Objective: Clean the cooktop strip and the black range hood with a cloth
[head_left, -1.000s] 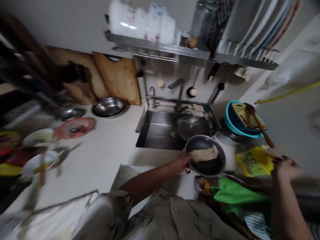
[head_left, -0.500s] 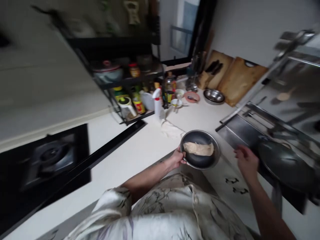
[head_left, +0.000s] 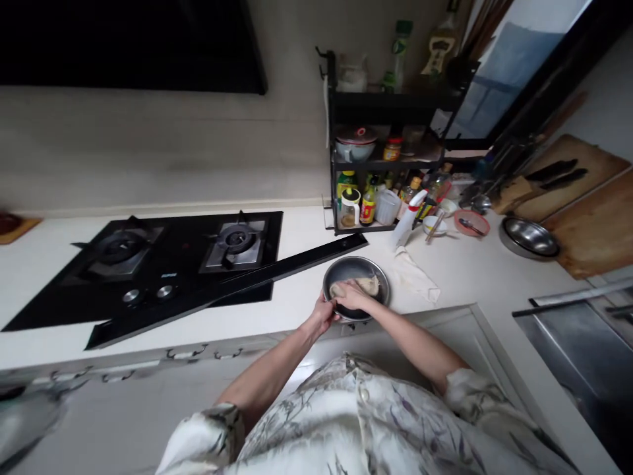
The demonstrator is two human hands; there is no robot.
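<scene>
Here, bowl near counter edge, hand inside

Pale shirt (dark leafy print).

A round, dark-lined metal bowl ringed the right fingers, open above; left of them, the left hand and, apparently, a long black bar blocked passage.

Round metal bowl, dark inside, pale elongated piece lying within, partly hidden, apparently soft
</scene>
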